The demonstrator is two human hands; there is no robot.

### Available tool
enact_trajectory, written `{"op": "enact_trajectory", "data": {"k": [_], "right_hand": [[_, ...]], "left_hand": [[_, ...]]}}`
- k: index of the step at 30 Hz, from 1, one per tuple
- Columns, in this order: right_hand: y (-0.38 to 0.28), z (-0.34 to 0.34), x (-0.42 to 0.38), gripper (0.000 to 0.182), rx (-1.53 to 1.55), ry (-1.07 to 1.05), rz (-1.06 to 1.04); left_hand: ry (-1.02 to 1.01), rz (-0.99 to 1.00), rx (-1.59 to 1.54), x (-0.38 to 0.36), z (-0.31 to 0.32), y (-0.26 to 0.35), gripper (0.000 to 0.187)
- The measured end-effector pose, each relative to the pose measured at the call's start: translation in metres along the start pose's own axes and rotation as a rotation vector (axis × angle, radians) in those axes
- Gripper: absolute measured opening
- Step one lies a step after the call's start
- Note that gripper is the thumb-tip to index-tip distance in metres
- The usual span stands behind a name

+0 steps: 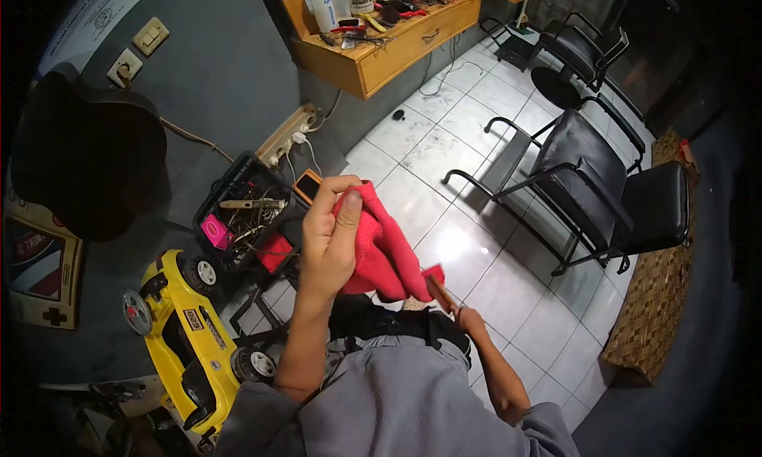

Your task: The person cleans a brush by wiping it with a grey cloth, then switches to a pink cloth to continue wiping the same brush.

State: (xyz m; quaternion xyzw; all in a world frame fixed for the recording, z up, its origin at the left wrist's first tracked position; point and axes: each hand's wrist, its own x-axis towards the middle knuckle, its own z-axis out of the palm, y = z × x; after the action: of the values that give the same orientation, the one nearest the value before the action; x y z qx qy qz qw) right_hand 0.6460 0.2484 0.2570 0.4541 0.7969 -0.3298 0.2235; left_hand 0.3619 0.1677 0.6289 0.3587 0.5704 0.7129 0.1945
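Note:
A red cloth point(379, 246) hangs folded from my left hand point(333, 231), pinched between the thumb and fingers in front of my chest. Lower and to the right, my right hand point(470, 320) is closed on a brown wooden handle point(441, 293). A small red piece point(432, 275) shows at the handle's upper end, close to the cloth's lower edge; whether it is part of the cloth or of the tool I cannot tell.
Black chairs point(583, 171) stand on white tiles at the right. A wooden wall shelf point(413, 44) holds bottles and tools. At the left are a black crate point(242, 179) with cables, a yellow toy car point(186, 338) and a dark guitar-shaped object point(91, 155).

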Motion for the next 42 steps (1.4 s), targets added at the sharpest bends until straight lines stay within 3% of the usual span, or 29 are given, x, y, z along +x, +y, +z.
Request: {"op": "enact_trajectory", "data": {"k": [1, 3, 5, 7, 9, 11, 14, 16, 18, 21, 24, 28, 29, 31, 33, 35, 37, 40, 42], "right_hand": [[-0.001, 0.001, -0.001, 0.059, 0.003, -0.007, 0.003], [-0.013, -0.016, 0.002, 0.059, 0.510, 0.215, -0.141], [-0.085, -0.089, -0.053, 0.051, 1.032, 0.192, -0.195], [-0.127, -0.119, -0.077, 0.048, 1.285, 0.266, -0.371], [-0.149, -0.134, -0.104, 0.041, 1.537, 0.059, -0.426], [-0.160, -0.137, -0.107, 0.041, 1.100, 0.219, -0.703], [-0.151, -0.113, -0.080, 0.040, 1.061, 0.123, -0.676], [-0.115, -0.086, -0.039, 0.046, 0.325, 0.221, -0.590], [-0.060, -0.029, 0.010, 0.055, 0.031, -0.029, -0.292], [-0.011, 0.009, 0.025, 0.063, -0.012, -0.051, -0.175], [-0.006, 0.013, 0.027, 0.061, 0.054, 0.026, -0.135], [-0.098, -0.088, -0.043, 0.049, 0.913, 0.109, -0.256], [-0.119, -0.106, -0.065, 0.049, 0.912, 0.106, -0.255], [-0.148, -0.132, -0.098, 0.036, 1.296, 0.114, -0.428], [-0.159, -0.141, -0.104, 0.030, 0.840, 0.289, -0.741], [-0.164, -0.142, -0.103, 0.024, 0.812, 0.231, -0.763], [-0.142, -0.110, -0.067, 0.026, 0.530, 0.221, -0.672], [-0.071, -0.042, -0.005, 0.046, -0.089, -0.014, -0.351], [-0.027, -0.014, 0.007, 0.058, -0.093, -0.118, -0.171]], "left_hand": [[-0.012, -0.086, -0.044, -0.004, 0.001, -0.005, 0.013], [-0.004, -0.141, -0.025, -0.011, 0.004, -0.021, 0.013], [-0.013, -0.103, 0.135, -0.016, 0.011, -0.035, 0.011], [-0.022, -0.176, 0.333, -0.024, 0.020, -0.039, 0.016], [-0.035, -0.122, 0.398, -0.026, 0.030, -0.043, 0.017], [-0.046, -0.063, 0.398, -0.023, 0.039, -0.035, 0.017], [-0.073, -0.003, 0.284, -0.018, 0.035, -0.036, 0.015], [-0.091, -0.052, 0.106, -0.019, 0.025, -0.026, 0.013], [-0.021, -0.061, -0.002, -0.020, 0.019, -0.014, 0.014], [0.063, -0.063, -0.035, -0.022, 0.015, -0.012, 0.016], [0.057, -0.206, 0.010, -0.030, 0.011, -0.027, 0.018], [0.053, -0.190, 0.231, -0.040, 0.014, -0.057, 0.016], [0.056, -0.192, 0.232, -0.040, 0.017, -0.056, 0.016], [0.006, -0.228, 0.250, -0.036, 0.026, -0.047, 0.019], [0.011, -0.056, 0.190, -0.030, 0.034, -0.050, 0.017], [0.040, -0.119, 0.131, -0.029, 0.033, -0.047, 0.014], [0.044, -0.115, 0.057, -0.022, 0.032, -0.019, 0.012], [0.055, -0.029, 0.017, -0.020, 0.024, -0.005, 0.012], [0.068, -0.002, -0.070, -0.022, 0.023, 0.006, 0.012]]}}
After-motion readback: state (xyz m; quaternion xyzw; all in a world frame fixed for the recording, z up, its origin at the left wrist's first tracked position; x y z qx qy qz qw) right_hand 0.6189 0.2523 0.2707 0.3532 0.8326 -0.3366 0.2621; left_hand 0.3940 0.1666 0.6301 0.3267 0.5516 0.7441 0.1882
